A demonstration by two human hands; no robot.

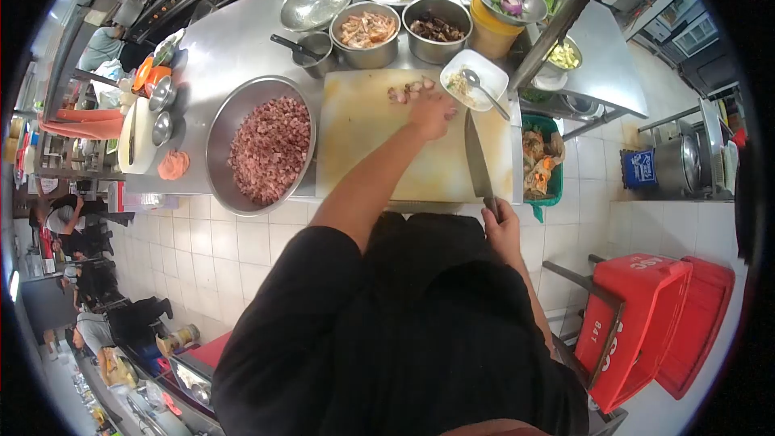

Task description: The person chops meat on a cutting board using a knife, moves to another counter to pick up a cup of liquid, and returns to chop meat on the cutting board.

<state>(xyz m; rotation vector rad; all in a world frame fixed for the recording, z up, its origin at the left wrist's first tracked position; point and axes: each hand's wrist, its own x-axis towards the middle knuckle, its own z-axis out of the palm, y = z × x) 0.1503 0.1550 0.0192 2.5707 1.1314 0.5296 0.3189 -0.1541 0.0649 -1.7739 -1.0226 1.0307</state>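
Note:
My left hand [433, 115] reaches over the yellowed white cutting board [363, 141], fingers stretched out at the near side of a small heap of pinkish pieces [404, 92] that look like peeled shallots or garlic cloves. Down at the board's near right edge, my right hand [504, 232] is closed round the handle of a large kitchen knife [476, 153]. Its blade points away from me along the board's right side. Just past the knife tip, a white square bowl [499, 77] holds finely chopped pale bits and a spoon [484, 94].
Left of the board stands a wide steel bowl [216, 141] of diced reddish meat or onion. Steel pots and bowls line the back, beside a small saucepan [311, 55]. A green bin [555, 194] with scraps hangs at the right; a red crate [638, 315] stands lower right.

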